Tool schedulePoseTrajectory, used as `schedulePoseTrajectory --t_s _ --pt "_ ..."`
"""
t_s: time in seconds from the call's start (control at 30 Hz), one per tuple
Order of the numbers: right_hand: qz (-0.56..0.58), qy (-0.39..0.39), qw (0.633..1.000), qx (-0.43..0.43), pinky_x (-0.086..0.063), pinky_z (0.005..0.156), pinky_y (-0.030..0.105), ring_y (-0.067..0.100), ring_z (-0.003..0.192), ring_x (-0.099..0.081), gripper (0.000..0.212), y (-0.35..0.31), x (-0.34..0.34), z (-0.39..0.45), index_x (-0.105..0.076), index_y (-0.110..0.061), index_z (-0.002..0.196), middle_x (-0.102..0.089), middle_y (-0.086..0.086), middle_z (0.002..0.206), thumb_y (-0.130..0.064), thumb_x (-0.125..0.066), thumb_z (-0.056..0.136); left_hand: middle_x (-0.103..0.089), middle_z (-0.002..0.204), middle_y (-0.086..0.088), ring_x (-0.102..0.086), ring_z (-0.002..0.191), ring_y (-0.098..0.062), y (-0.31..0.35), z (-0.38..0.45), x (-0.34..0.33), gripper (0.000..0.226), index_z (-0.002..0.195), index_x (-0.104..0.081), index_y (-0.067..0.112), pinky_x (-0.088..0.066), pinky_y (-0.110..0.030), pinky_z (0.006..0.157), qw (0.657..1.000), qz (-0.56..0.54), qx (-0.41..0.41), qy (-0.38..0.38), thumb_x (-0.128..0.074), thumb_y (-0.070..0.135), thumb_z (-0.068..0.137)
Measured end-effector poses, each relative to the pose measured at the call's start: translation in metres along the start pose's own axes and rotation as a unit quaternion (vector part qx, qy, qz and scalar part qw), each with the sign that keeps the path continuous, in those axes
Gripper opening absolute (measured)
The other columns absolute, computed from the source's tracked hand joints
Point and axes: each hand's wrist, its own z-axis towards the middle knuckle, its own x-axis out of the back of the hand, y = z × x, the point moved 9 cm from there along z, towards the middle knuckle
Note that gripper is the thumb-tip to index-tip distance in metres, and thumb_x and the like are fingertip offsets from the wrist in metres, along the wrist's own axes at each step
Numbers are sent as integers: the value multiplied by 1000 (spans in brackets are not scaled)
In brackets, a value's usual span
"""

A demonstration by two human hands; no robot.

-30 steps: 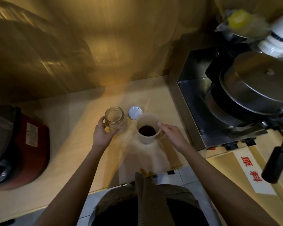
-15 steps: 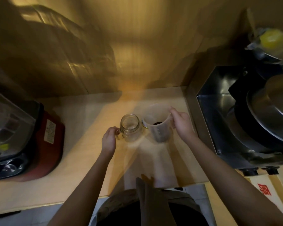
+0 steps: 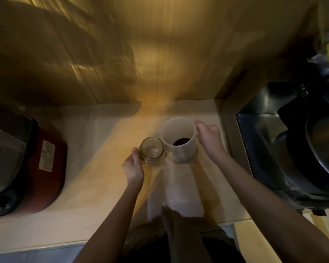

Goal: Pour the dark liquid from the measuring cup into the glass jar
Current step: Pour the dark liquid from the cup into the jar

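The measuring cup (image 3: 179, 140) is now tipping toward the jar (image 3: 152, 151) at its nine o'clock, touching it; the dark liquid (image 3: 181, 141) isn't spilling yet. Right hand (image 3: 210, 138) is clenching the handle; left hand (image 3: 133, 167) is bracing the jar.

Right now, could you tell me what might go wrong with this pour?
The glass jar has a narrow mouth, so dark liquid from the wide measuring cup could spill onto the countertop. The left hand touches only the jar's side, so a bump from the cup might tip it.
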Motion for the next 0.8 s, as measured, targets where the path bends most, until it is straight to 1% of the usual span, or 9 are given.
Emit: schedulePoseTrajectory --t_s 0.1,0.2,0.3,0.37,0.43,0.5,0.6,0.67,0.8 --pt "-22 6 1000 9 -26 53 29 16 50 -30 37 -2 1 2 -50 -9 56 -33 13 59 -28 -57 88 -37 55 -10 -30 54 -17 8 -1 -2 48 55 -39 7 -21 -33 54 1000 9 -19 8 -35 34 94" --pt "-37 4 999 15 -27 50 25 16 51 -32 35 -6 4 4 -53 -9 59 -35 12 59 -25 -57 89 -30 48 -3 -26 50 -15 20 5 -6 52 47 -30 14 -18 -33 52 999 35 -23 1 -36 36 94" --pt "-41 -13 998 38 -34 52 24 17 53 -40 36 -18 8 2 -61 1 62 -43 14 58 -21 -56 91 -34 48 -7 -30 50 -18 26 12 -9 54 46 -33 12 -24 -33 54 999 39 -8 -10 -39 39 92" --pt "-46 -12 997 64 -38 54 26 19 54 -44 40 -30 16 2 -60 11 63 -47 15 57 -18 -56 90 -39 52 -11 -36 53 -22 25 14 -12 51 48 -39 9 -30 -33 57 999 24 9 -23 -44 38 90" --pt "-69 -7 994 90 -39 56 30 20 54 -45 40 -46 22 3 -59 7 59 -47 15 55 -19 -58 89 -40 52 -11 -37 54 -23 29 14 -11 49 47 -41 10 -34 -36 58 999 9 12 -48 -48 36 87" --pt "-129 -7 986 103 -41 58 32 20 52 -45 38 -59 23 6 -58 -2 55 -47 14 53 -23 -58 88 -38 47 -8 -37 50 -21 45 12 -10 50 43 -39 13 -34 -33 56 996 18 -17 -83 -50 35 86" --pt "-242 -30 958 151 -53 65 43 36 53 -55 43 -87 14 4 -54 4 51 -50 18 52 -22 -56 86 -38 38 1 -35 39 -8 86 5 -5 56 37 -36 15 -30 -30 52 984 84 -104 -116 -50 31 88" --pt "-316 -41 927 200 -55 66 49 39 58 -60 43 -108 5 -3 -57 5 52 -56 23 52 -23 -55 85 -36 40 -2 -36 44 -13 105 -3 -4 55 39 -35 13 -28 -33 55 970 146 -155 -121 -49 32 89" --pt "-441 -57 849 284 -56 65 45 31 61 -62 44 -142 -18 -26 -58 -16 49 -60 13 56 -29 -50 90 -33 41 -4 -39 49 -27 120 -11 6 53 43 -38 8 -32 -36 55 953 207 -200 -91 -47 35 89"
